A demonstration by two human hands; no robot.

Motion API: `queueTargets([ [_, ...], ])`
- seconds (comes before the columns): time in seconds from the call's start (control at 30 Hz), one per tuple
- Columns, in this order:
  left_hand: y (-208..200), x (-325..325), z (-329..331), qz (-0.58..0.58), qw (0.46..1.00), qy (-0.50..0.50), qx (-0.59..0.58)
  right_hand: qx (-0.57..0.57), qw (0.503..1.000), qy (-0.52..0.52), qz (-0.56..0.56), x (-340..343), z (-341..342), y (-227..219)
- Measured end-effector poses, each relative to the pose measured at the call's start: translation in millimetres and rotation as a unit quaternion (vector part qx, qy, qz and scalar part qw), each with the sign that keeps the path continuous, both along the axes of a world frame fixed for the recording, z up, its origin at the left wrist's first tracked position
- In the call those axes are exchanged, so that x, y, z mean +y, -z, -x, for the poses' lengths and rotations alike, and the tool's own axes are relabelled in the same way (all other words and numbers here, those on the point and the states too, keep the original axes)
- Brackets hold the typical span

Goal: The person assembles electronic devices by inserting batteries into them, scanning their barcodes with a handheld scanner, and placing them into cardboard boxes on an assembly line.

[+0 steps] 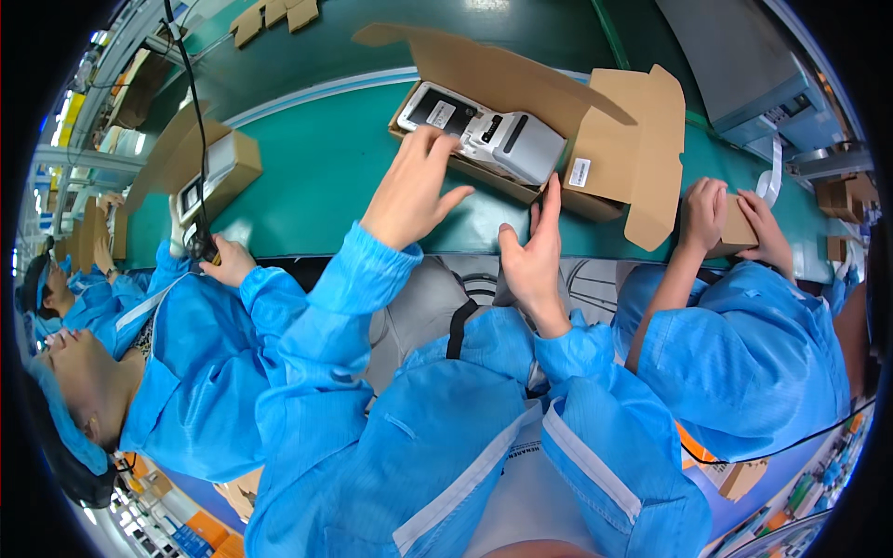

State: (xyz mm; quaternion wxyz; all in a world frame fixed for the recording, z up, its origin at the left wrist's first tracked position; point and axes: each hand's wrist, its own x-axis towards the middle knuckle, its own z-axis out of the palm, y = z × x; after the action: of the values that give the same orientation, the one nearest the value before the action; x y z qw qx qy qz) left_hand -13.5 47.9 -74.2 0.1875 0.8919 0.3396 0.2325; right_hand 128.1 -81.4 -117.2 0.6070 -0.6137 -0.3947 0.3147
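In front of me on the green bench, a brown cardboard box [493,175] stands with its lids folded out. Inside lies a white and grey handheld terminal [535,149] with a dark screen end at the left. My left hand [409,191] is at the box's near left edge, its fingertips by the terminal and its thumb held apart; whether they touch the terminal I cannot tell. My right hand [537,270] has its fingers stretched up against the near right corner of the box. Neither hand grips anything.
At the left, a co-worker holds a dark scanner [197,242] beside another open box [233,167] with a device inside. A hanging black cable [197,102] runs down to it. On the right, another person's hands hold a small carton [735,228]. A grey machine [753,74] stands behind.
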Motion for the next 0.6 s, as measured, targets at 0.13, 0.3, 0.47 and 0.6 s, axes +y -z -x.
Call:
queueTargets([
  [0.13,14,12,23,-0.088,0.995,-0.055,0.006,-0.131,0.990,0.007,-0.053,47,0,35],
  [0.3,36,61,90,-0.131,0.985,-0.115,0.002,0.007,0.994,-0.105,-0.028,48,14,16],
  [0.47,31,98,156,-0.085,0.983,-0.161,0.022,0.182,0.983,-0.022,0.010,-53,-42,51],
  [0.6,24,90,165,-0.179,0.954,-0.219,0.102,0.166,0.967,0.190,-0.020,-84,-88,51],
])
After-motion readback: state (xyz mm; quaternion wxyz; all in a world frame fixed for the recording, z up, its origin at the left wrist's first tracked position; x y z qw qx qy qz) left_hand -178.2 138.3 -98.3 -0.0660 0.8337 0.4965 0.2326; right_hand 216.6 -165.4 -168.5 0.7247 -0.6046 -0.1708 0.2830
